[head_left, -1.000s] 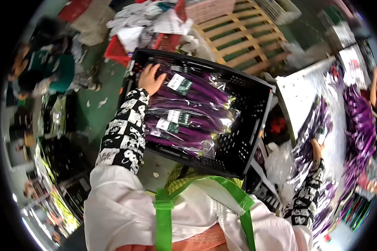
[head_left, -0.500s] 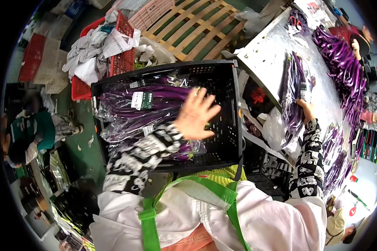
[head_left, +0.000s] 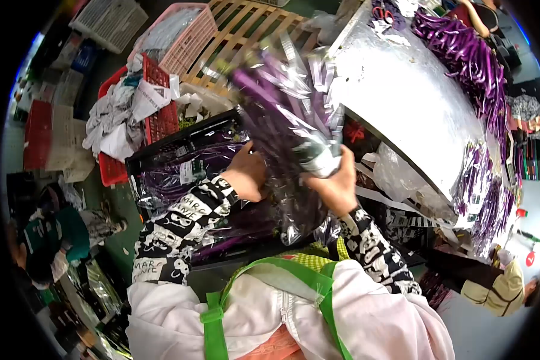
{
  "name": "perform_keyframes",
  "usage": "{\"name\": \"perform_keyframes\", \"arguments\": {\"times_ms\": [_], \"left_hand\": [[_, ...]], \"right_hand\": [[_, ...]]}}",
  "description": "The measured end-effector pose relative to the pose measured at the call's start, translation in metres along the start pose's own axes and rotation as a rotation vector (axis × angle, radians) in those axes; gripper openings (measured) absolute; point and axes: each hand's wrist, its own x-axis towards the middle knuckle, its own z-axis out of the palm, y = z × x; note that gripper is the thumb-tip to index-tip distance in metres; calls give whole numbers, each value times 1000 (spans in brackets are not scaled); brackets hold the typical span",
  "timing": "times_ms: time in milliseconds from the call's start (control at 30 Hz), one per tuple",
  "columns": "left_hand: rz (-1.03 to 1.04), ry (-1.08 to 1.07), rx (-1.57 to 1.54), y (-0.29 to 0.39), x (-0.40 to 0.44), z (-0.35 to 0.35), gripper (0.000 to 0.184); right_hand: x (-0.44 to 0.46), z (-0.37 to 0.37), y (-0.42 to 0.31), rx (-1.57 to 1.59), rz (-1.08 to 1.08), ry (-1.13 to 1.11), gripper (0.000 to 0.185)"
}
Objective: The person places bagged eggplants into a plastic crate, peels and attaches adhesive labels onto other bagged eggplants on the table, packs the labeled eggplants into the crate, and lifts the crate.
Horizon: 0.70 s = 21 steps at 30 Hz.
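Purple eggplants in clear plastic bags (head_left: 282, 114) are held up, blurred, above the right side of the black crate (head_left: 222, 255). My right hand (head_left: 336, 183) is wrapped round the bagged eggplants near a white label. At their left edge is my left hand (head_left: 246, 174), its fingers partly hidden behind the plastic; whether it grips them is unclear. Under and beyond my left hand, more bagged eggplants (head_left: 186, 171) with a labelled pack lie in the crate.
At right stands a white table (head_left: 414, 96), with piled eggplants (head_left: 462, 60) along its far side. A red crate with crumpled cloths (head_left: 111, 126), a pink crate (head_left: 186, 42) and a wooden pallet (head_left: 228, 30) lie ahead. People are at both sides.
My right hand has brought the bagged eggplants from the table over the crate. My left hand, earlier spread above the crate, now meets them. The view has shifted.
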Motion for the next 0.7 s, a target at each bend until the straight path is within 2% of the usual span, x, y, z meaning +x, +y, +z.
{"name": "perform_keyframes", "arguments": {"times_ms": [67, 100, 133, 200, 267, 333, 367, 400, 467, 500, 533, 567, 600, 667, 700], "left_hand": [[207, 806, -181, -14, 7, 31, 37], [213, 691, -97, -22, -5, 26, 33], [339, 708, -270, -32, 2, 40, 33], [300, 515, -408, -34, 14, 45, 39], [258, 701, -403, -42, 21, 73, 39], [423, 719, -783, -44, 13, 58, 46], [326, 448, -1144, -57, 16, 69, 60], [517, 381, -1899, -49, 10, 56, 71], [472, 560, -2395, -37, -4, 44, 79], [239, 539, -2461, -30, -1, 29, 93], [199, 620, -2376, -15, 11, 21, 89], [104, 913, -2199, 3, 22, 9, 79], [11, 1160, -1999, 15, 31, 1, 70], [-24, 1065, -2275, 10, 36, 1, 32], [63, 966, -2371, 14, 35, 2, 29]], "right_hand": [[-1, 11, -18, -18, 173, -182, 91], [-4, 18, -22, -49, 202, -235, 90], [-4, 30, -10, -31, 287, -266, 89], [-6, 37, -1, -189, 256, -222, 88], [-11, 35, 1, -329, 210, -121, 87], [-18, 29, 5, -357, 182, -41, 86], [-21, 24, 5, -316, 171, 11, 85], [-22, 21, -2, -342, 187, 11, 85], [-25, 23, 0, -355, 145, 77, 85], [-25, 24, 0, -355, 149, 72, 85], [-24, 25, -1, -414, -61, 101, 88], [-23, 23, -1, -470, -274, 123, 92], [-19, 20, -2, -459, -354, 96, 92], [-4, 12, 9, 51, -160, -118, 87], [3, 2, 10, 340, 45, -187, 83]]}}
